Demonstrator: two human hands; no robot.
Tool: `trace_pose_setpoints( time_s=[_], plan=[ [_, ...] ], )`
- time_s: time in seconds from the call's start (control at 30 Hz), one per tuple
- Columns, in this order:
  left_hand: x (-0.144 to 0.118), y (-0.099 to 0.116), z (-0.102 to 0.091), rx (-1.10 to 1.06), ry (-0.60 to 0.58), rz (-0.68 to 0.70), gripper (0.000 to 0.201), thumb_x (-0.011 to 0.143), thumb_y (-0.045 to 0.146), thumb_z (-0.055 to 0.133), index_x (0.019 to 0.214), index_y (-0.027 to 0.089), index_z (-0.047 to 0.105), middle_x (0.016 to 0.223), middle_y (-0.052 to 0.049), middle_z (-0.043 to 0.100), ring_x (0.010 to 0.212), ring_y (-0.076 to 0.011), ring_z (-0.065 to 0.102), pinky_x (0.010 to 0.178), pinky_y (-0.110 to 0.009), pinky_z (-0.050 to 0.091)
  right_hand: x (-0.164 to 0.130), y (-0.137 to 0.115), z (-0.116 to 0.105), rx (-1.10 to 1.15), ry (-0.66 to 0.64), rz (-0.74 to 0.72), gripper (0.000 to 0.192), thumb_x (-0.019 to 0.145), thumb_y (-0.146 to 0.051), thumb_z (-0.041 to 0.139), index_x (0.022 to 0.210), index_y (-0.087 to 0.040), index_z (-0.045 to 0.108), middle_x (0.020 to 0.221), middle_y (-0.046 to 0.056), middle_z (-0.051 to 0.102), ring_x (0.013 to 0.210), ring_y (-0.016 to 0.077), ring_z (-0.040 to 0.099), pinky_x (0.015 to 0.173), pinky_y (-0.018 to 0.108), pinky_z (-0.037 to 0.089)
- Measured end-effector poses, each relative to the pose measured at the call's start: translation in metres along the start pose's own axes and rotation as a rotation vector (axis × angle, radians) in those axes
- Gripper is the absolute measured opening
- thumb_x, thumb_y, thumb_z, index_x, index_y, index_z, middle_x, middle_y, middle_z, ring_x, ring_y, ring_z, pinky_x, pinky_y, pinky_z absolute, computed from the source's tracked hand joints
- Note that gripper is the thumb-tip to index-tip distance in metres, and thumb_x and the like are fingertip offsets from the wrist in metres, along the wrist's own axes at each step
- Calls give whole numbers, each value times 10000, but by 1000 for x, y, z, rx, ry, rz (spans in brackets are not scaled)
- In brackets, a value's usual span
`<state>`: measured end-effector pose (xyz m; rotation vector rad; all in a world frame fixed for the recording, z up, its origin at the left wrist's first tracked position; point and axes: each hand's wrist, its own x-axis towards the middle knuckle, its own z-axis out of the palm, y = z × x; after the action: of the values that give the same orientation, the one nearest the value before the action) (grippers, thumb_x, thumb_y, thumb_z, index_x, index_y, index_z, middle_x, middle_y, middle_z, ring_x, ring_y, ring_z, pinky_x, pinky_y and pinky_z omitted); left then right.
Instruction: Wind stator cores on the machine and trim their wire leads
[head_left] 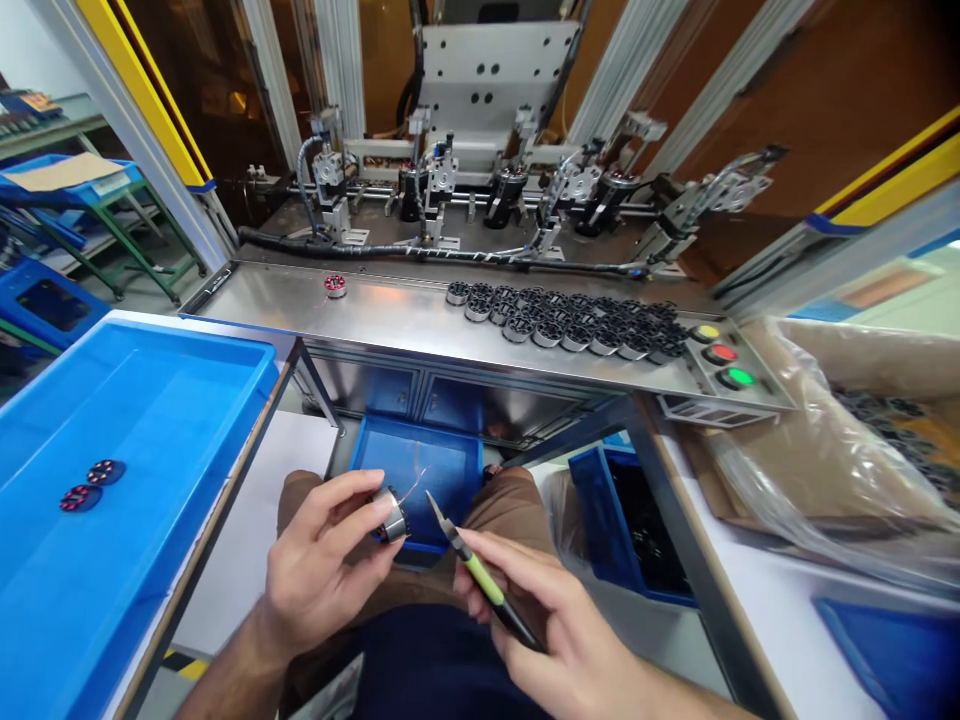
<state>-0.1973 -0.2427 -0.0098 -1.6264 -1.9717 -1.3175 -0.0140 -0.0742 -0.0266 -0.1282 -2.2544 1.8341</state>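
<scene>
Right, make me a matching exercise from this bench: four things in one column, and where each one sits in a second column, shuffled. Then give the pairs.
Things
1. small metal part with loose wires
2. green-handled tool
3. two dark red discs
4. three round buttons

Places
A. in the big blue tray on the left
B. in the right hand
C. at the right end of the steel shelf
D. pinched in the fingers of the left hand

Pairs: 1-D, 2-B, 3-A, 4-C
</scene>
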Motion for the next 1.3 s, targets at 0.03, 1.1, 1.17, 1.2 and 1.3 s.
trace_pose_setpoints(
  time_s=[0.03,1.1,1.17,1.2,1.3],
  plan=[
    [1,-1,0,3,-4,24,540,754,-24,741,1248,170,640,1269,-116,643,1125,-213,676,956,-303,608,-2,-4,-1,41,-11,-9,791,730,27,508,1449,-302,478,998,48,704,837,159,683,817,319,572],
    [-3,-1,1,-155,41,36,669,682,-142,727,1281,107,563,1201,-157,726,1124,-265,700,930,-442,630,7,-10,5,446,-151,79,809,782,47,529,1433,-430,474,984,6,645,785,98,611,751,275,528],
    [-4,-2,1,-155,38,29,677,680,-144,727,1285,108,561,1209,-156,723,1126,-266,698,933,-444,628,7,-10,6,446,-153,93,825,767,47,534,1430,-440,474,984,-1,643,783,96,606,749,270,521],
    [-4,-2,1,-151,36,25,677,678,-146,726,1285,107,562,1210,-156,723,1127,-266,698,937,-445,626,7,-9,6,446,-156,103,831,759,49,533,1428,-441,476,979,-4,641,780,94,601,743,265,515],
    [-4,-2,2,-134,33,17,671,679,-145,726,1281,102,564,1202,-155,727,1126,-266,698,941,-441,623,9,-10,7,420,-154,106,825,730,46,519,1419,-407,502,896,-25,614,722,83,557,692,231,482]
  ],
)
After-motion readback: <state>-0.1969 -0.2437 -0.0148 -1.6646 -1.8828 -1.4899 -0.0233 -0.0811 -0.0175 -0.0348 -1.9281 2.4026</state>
